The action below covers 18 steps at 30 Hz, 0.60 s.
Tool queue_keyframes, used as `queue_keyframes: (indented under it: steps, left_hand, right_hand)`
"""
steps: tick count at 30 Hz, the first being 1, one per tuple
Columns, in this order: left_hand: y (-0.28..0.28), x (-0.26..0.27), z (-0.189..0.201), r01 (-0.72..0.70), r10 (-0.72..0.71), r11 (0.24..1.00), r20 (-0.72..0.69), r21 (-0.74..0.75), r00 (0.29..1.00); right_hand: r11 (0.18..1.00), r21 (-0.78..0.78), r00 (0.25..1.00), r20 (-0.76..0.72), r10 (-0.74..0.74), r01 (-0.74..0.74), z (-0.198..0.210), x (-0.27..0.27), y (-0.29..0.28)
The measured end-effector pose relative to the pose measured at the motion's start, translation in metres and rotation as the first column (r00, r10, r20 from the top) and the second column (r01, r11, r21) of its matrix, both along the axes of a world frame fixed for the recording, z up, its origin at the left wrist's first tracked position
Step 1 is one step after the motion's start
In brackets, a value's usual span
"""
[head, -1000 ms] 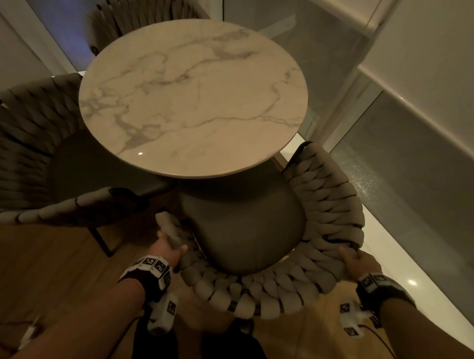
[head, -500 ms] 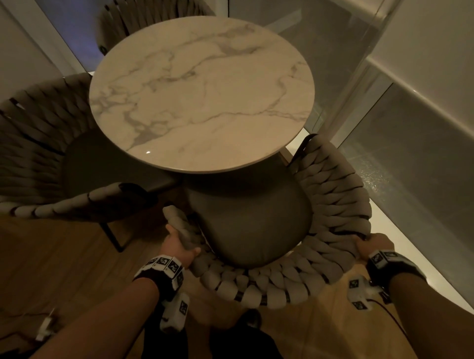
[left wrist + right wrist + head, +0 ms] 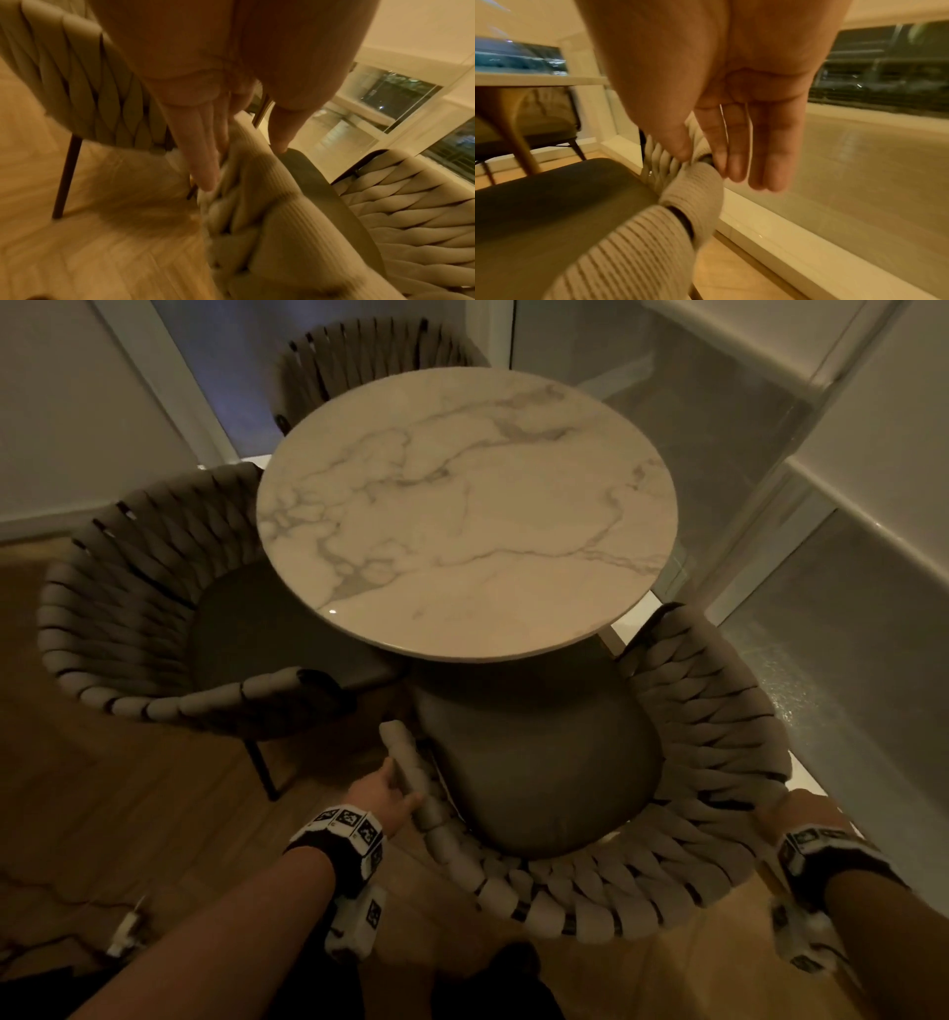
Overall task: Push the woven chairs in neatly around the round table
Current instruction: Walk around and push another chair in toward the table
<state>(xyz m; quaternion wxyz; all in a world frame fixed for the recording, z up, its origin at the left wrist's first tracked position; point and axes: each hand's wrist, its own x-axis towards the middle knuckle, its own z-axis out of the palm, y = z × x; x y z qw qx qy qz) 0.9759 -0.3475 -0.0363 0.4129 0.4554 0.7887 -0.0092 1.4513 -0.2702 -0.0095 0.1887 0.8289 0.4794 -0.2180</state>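
Observation:
The round marble table stands in the middle. The near woven chair has its dark seat cushion partly under the table's edge. My left hand lies at the chair's left arm end. Its straight fingers lie on the outer side and its thumb on the inner side. My right hand is at the right side of the woven rim, the thumb touching it and the fingers straight beside it. A second woven chair sits at the left and a third behind the table.
Glass panels and a white sill run close along the right of the near chair. The left chair's arm nearly meets the near chair's left arm end. A cable and a small white plug lie on the wooden floor at the lower left.
The near chair has slid a little further toward the table. Both hands have stayed at its rim, and their fingers now look straighter.

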Motion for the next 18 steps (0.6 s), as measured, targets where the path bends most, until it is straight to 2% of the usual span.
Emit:
queue_keyframes:
  steps: [2,4,7,10,13,15,16,18]
  left_hand:
    - [0.002,-0.021,0.013,0.016,-0.015,0.997,-0.016,0.076,1.000]
    - [0.006,-0.054,0.024,-0.011,0.015,0.990,-0.028,0.143,0.999]
    - [0.012,-0.131,0.037,-0.138,0.149,0.965,-0.037,0.224,0.988]
    - [0.023,-0.236,0.040,-0.274,0.312,0.914,-0.087,0.300,0.946]
    - [0.034,-0.344,0.038,-0.379,0.452,0.850,-0.137,0.366,0.882]
    - [0.044,-0.410,0.036,-0.450,0.532,0.816,-0.166,0.363,0.831]
    - [0.048,-0.439,0.034,-0.494,0.569,0.801,-0.171,0.338,0.805]
    - [0.061,-0.489,0.025,-0.576,0.623,0.774,-0.155,0.261,0.767]
  right_hand:
    - [0.996,0.078,0.999,-0.009,0.050,-0.049,0.012,-0.024,0.014]
    - [0.981,0.146,0.985,-0.088,0.145,-0.131,0.023,-0.068,0.032]
    - [0.953,0.200,0.914,-0.294,0.279,-0.226,0.037,-0.170,0.050]
    - [0.926,0.246,0.811,-0.452,0.370,-0.286,0.044,-0.290,0.051]
    - [0.937,0.222,0.698,-0.625,0.348,-0.269,0.036,-0.414,0.044]
    - [0.956,0.134,0.662,-0.696,0.278,-0.260,0.025,-0.492,0.038]
    - [0.963,0.087,0.663,-0.710,0.238,-0.253,0.016,-0.527,0.037]
    - [0.973,-0.006,0.723,-0.670,0.166,-0.229,-0.005,-0.585,0.043]
